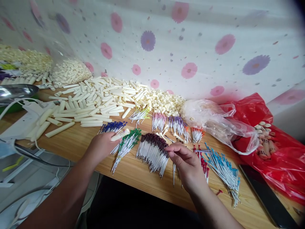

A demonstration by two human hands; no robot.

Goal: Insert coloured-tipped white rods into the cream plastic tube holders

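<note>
The left hand (102,144) grips a cream plastic piece (120,135) between thumb and fingers, its knobbed end pointing toward the green-headed pins (128,142), above which it is held. The right hand (188,163) has thumb and forefinger brought together at the right edge of the maroon-headed pins (153,151); it may be pinching a pin, but the fingertips are too small in view to tell. The maroon-headed pins lie fanned side by side on the wooden table (133,173), between the two hands.

Just beyond the left hand are blue-headed pins (113,126). Past the maroon ones, yellow-headed (139,115), pink-headed (159,121) and purple-headed pins (176,124) sit in small groups. To the right of the right hand lie red-headed pins (203,163) and a larger spread of light-blue-headed pins (224,171).

Farther out, cream tubes (95,101) are heaped across the back left, with short ringed pieces (164,101) beside them. A clear plastic bag (214,119) rests against a red bag (283,159) at the right, near a black phone-like slab (267,197).
</note>
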